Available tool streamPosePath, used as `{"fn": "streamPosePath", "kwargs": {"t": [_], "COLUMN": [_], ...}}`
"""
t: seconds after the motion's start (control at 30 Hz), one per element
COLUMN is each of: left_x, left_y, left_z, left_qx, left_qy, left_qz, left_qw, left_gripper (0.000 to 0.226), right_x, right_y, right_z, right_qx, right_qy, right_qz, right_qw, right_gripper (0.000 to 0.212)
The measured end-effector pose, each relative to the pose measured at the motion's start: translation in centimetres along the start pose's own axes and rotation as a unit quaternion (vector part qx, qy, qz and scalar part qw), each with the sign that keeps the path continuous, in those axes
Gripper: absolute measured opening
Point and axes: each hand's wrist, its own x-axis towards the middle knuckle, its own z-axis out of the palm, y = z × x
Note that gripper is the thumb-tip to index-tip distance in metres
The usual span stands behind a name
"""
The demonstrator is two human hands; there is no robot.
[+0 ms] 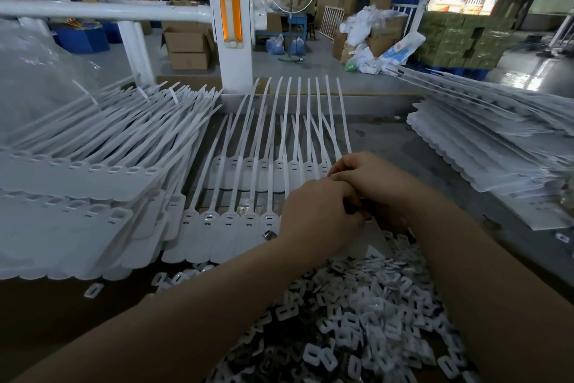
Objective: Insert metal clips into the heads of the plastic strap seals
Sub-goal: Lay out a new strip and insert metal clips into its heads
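Observation:
Two rows of joined white plastic strap seals (231, 229) lie on the table in front of me, heads toward me and tails pointing away. My left hand (316, 215) and my right hand (369, 183) meet over the right end of the near row, fingers curled together. What they pinch is hidden between the fingers. One small metal clip (269, 234) lies on a seal just left of my left wrist. A heap of small white and metal clip pieces (357, 314) spreads below my forearms.
A tall stack of joined seals (77, 193) fills the left side, and another stack (497, 146) lies at the right. A white post with an orange reflector (230, 20) and a white rail stand beyond the table edge. Boxes and bags sit on the factory floor.

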Motion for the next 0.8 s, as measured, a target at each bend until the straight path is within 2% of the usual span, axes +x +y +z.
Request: {"fn": "streamPosePath", "kwargs": {"t": [0.2, 0.33, 0.43, 0.5, 0.67, 0.8], "left_x": [0.2, -0.3, -0.9, -1.0, -1.2, -1.0], "left_y": [-0.1, -1.0, -1.3, -1.0, -0.3, -0.3], "left_z": [-0.9, -3.2, -4.2, -4.2, -3.7, -3.5], "left_qx": [0.008, 0.019, 0.090, 0.150, 0.193, 0.111], "left_qy": [-0.049, -0.132, -0.186, -0.193, -0.178, -0.214], "left_qz": [0.020, 0.129, 0.193, 0.213, 0.217, 0.153], "left_qw": [0.999, 0.983, 0.959, 0.946, 0.940, 0.958], "left_gripper": [0.020, 0.031, 0.043, 0.048, 0.046, 0.043], "right_x": [-0.1, -0.3, -0.3, -0.2, -0.4, -0.6], "right_y": [0.1, 0.3, 0.2, 0.2, -0.2, -0.4], "right_z": [-0.2, -0.3, -0.2, -0.2, -0.3, -0.5], "right_qx": [-0.004, 0.011, 0.006, 0.009, 0.003, -0.013], "right_qy": [-0.004, -0.004, -0.002, 0.001, -0.007, -0.006], "right_qz": [0.002, 0.012, 0.017, 0.021, 0.021, 0.023], "right_qw": [1.000, 1.000, 1.000, 1.000, 1.000, 1.000], "right_gripper": [0.010, 0.011, 0.012, 0.012, 0.014, 0.015]}}
